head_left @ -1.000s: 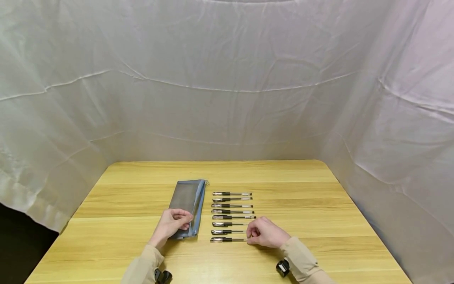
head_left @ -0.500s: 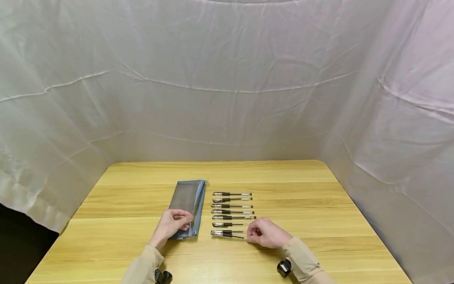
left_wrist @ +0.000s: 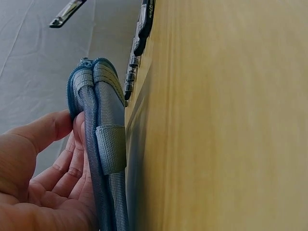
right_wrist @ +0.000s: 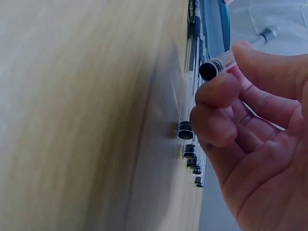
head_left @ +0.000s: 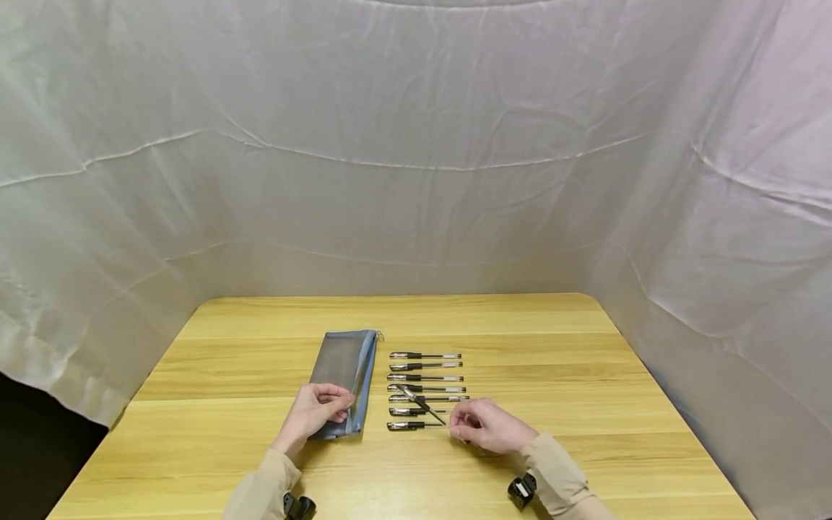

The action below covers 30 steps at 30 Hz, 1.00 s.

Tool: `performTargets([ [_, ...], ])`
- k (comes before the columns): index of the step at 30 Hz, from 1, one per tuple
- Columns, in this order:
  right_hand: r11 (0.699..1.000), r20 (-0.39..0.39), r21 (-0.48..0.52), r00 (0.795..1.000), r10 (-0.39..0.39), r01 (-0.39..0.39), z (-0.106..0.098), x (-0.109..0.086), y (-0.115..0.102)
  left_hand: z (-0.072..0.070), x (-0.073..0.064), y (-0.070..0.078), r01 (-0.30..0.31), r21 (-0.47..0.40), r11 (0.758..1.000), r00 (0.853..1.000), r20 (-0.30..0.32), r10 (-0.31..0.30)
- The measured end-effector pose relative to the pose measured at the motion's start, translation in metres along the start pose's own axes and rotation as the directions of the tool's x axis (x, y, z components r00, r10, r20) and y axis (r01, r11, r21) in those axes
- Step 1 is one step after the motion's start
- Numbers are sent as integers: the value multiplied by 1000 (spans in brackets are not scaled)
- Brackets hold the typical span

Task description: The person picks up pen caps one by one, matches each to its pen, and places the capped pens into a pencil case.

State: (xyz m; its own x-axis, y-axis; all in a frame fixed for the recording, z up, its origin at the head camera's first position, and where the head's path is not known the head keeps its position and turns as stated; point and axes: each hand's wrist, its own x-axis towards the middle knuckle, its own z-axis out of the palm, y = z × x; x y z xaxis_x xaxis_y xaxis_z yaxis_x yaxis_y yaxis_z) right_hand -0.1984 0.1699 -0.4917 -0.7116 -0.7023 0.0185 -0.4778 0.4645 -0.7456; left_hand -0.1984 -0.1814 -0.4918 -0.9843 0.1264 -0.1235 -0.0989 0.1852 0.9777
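A dark mesh zip pouch [head_left: 334, 361] with blue edging lies left of centre, its zip side toward the pens. My left hand [head_left: 316, 410] pinches one blue edge near the close end; in the left wrist view the thumb and fingers hold this edge [left_wrist: 91, 144] beside its twin. Between thumb and fingertips, my right hand [head_left: 490, 426] pinches the clear, black-tipped end of a gel pen [right_wrist: 211, 70]. That pen slants up and away over the row, its capped end raised toward the pouch. Several like pens [head_left: 425, 378] lie parallel on the table, beneath and beyond it.
The wooden table [head_left: 533, 347] carries the pouch and the pen row close together. Pale grey cloth [head_left: 416, 217] hangs behind the table and along both sides. Each sleeve wears a small black camera, one at the left wrist [head_left: 299, 505] and one at the right [head_left: 521, 491].
The right hand has lifted the nearest pen from the row and swung its capped end up and away, so it now crosses above other pens. The left hand and pouch stay put.
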Motion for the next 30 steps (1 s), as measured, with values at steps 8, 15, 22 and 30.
performTargets([
  [8, 985, 35, 153, 997, 73, -78, 1, -1, -3, 0, 0, -1, 0, 7, 1000, 1000, -3, 0],
  [15, 977, 12, 206, 998, 61, -62, 0, 2, -5, 1, 0, 1, 0, 5, 1000, 1000, -7, 0],
  [22, 962, -20, 273, 999, 32, -25, -2, 12, -8, 2, 0, 1, 5, 20, 1000, 1000, -19, -5],
  [30, 831, 18, 537, 987, 160, -145, -2, 42, -19, 3, 0, 3, 5, 17, 1000, 1000, -26, -4],
])
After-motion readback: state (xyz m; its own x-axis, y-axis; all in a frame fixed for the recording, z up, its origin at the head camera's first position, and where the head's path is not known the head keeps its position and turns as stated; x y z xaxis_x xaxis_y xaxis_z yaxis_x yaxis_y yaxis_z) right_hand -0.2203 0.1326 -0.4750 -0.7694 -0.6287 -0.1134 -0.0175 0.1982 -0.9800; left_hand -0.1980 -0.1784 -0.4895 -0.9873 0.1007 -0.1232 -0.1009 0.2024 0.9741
